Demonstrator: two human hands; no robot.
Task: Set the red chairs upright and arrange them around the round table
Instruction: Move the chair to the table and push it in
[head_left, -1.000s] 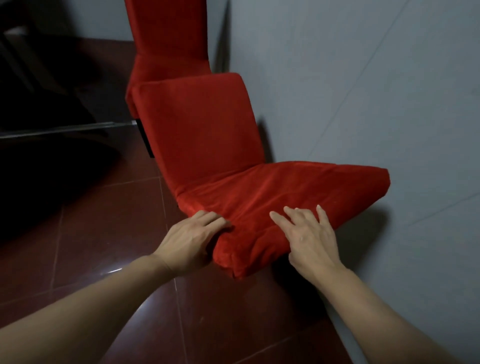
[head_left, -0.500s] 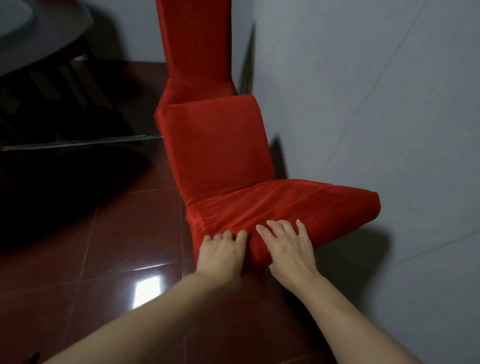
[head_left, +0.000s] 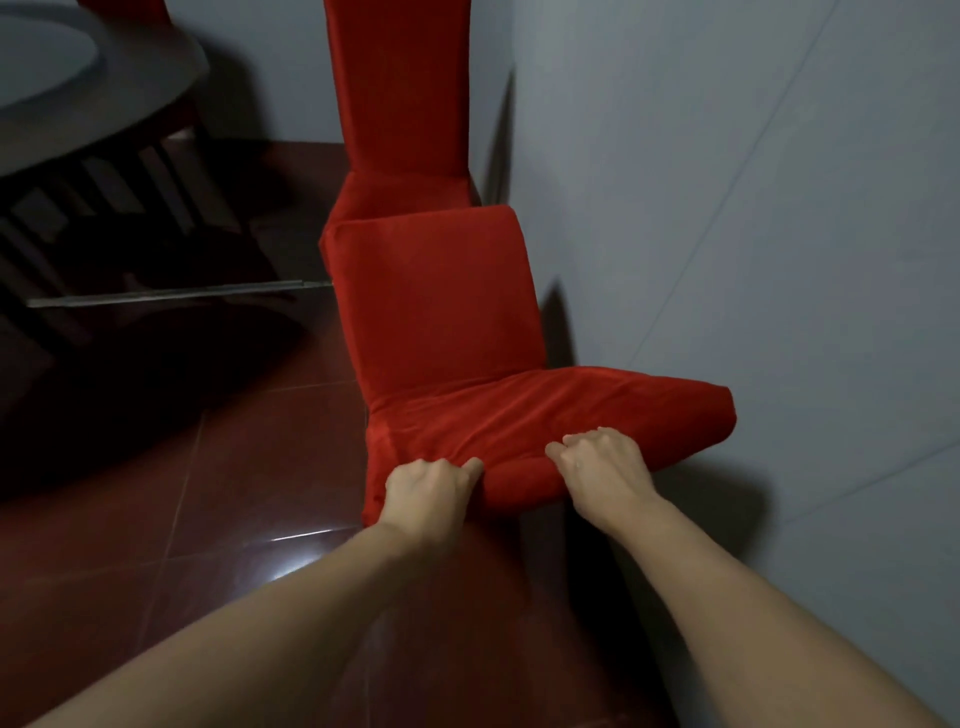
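Note:
A red fabric-covered chair (head_left: 441, 322) lies tipped over on the dark red floor, close against the grey wall on the right. My left hand (head_left: 428, 488) grips its near edge at the lower left. My right hand (head_left: 600, 467) clutches the same edge a little to the right, fingers curled into the cover. Behind it a second red chair (head_left: 400, 93) stands upright against the wall. The round dark table (head_left: 140, 98) shows at the top left, partly cut off by the frame.
The grey wall (head_left: 753, 234) runs along the whole right side. A thin metal strip (head_left: 166, 296) crosses the floor left of the chairs. The table's dark base (head_left: 104, 208) stands under its top. Glossy red floor tiles (head_left: 218, 493) spread to the left.
Both hands have gone from resting flat on the chair's edge to curling shut around it. My view has pulled back and the table has come into sight.

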